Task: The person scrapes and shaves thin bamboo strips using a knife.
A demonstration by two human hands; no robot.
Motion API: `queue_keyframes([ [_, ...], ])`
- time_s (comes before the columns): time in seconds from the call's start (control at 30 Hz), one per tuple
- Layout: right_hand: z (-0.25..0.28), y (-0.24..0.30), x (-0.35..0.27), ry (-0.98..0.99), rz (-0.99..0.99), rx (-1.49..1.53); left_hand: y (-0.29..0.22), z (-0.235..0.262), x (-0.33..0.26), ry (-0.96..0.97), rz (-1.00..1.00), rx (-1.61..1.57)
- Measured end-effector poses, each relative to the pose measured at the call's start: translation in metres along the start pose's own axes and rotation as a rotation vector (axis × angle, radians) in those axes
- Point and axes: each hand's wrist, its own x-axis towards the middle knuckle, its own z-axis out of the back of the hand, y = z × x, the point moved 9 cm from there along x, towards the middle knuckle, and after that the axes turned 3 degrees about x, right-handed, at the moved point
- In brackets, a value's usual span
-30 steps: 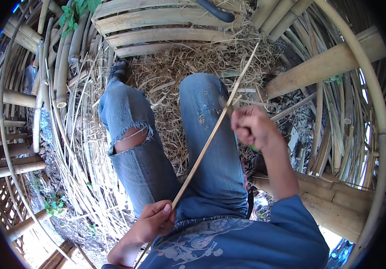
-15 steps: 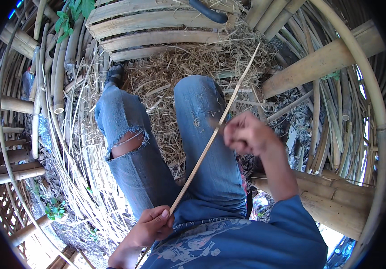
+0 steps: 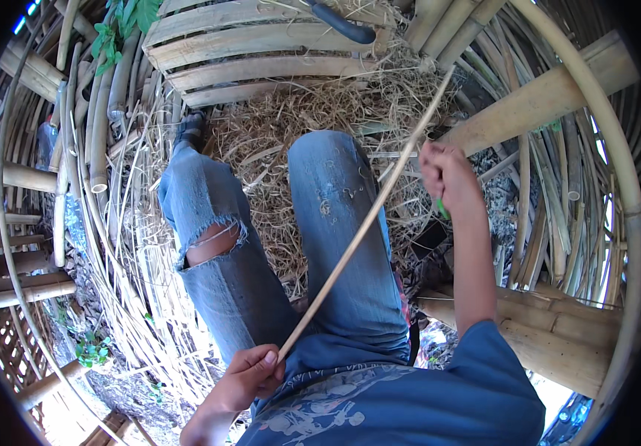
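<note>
Since the earlier frame, the right hand [image 3: 447,175] had moved farther off, toward the strip's far end, and the strip's far tip had swung a little right; the left hand [image 3: 253,372] had hardly shifted.

Long, pale and slender, the strip [image 3: 371,215] ran aslant from the left hand, near the waist, across the right thigh to beyond the right knee. The left hand's fingers were curled around it, thumb on top. The right hand's fingers were clenched on something, with a green piece [image 3: 442,209] sticking out on its near side; whether that hand touched the strip could not be told.

As far as could be judged, much was done: the strip looked thin and fairly even over its visible length. How much trimming was left could not be told, as its surface was too small to read.

Shavings [image 3: 261,123] lay thick on the ground beyond and between the legs in jeans [image 3: 227,297], suggesting plenty had been cut. Loose strips [image 3: 134,282] lay to the left, pale slats [image 3: 261,63] at the far side with a dark curved handle [image 3: 346,26] over them, and a bamboo pole [image 3: 529,111] to the far right.
</note>
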Motion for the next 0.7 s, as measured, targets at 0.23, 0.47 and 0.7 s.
queue_keyframes([
  [0.23,-0.049,-0.023,-0.041,0.096,-0.057,0.111,-0.016,0.009,0.004,-0.173,-0.179,0.097],
  [0.47,-0.079,-0.031,-0.075,0.104,0.207,0.094,-0.035,0.018,0.002,-0.436,-0.410,0.468],
  [0.7,-0.135,-0.018,-0.106,0.139,0.657,-0.648,-0.039,0.012,0.003,-0.534,-0.488,0.553],
])
